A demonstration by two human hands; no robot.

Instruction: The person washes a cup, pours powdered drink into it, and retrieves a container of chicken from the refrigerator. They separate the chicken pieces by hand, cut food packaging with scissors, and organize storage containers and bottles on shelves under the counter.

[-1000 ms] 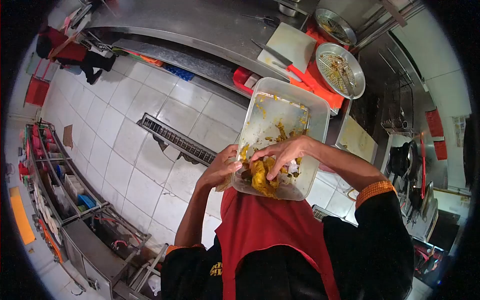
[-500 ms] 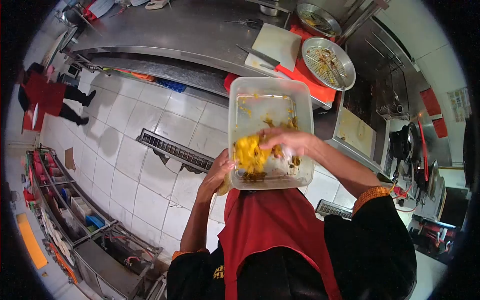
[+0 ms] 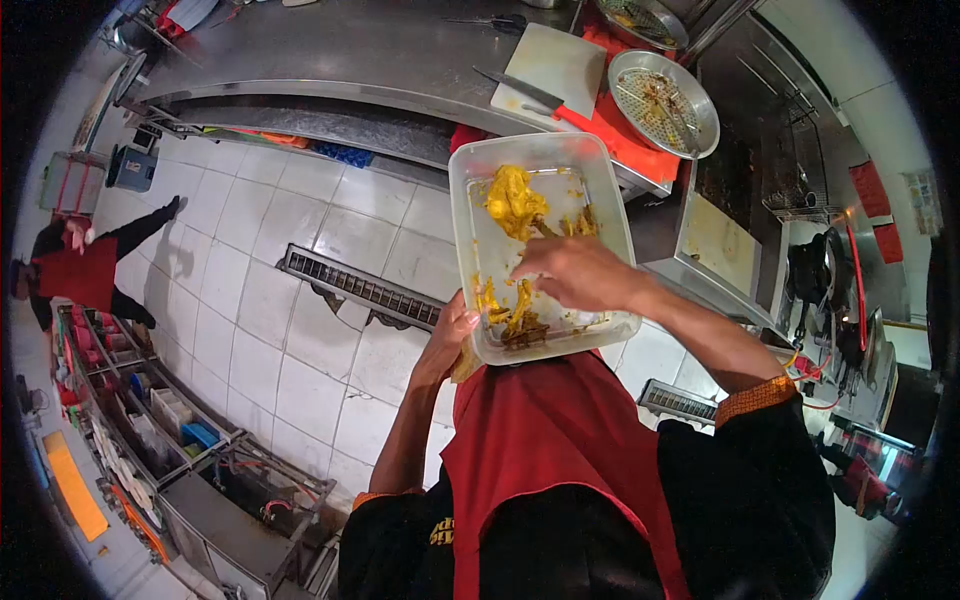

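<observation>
The yellow-coated piece (image 3: 514, 203) has shifted to the tub's (image 3: 604, 200) far end, its long axis slanting toward the nearer right hand (image 3: 582, 275), fingers half-curled, their hold impossible to tell, while the left hand (image 3: 447, 335) clasps the tub's left side.

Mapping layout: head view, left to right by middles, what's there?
Flat orange strip, long dark slotted floor grate, left hand, bright yellow lumpy food piece, right hand, nearer round silver perforated pan, long thin red handle.
</observation>
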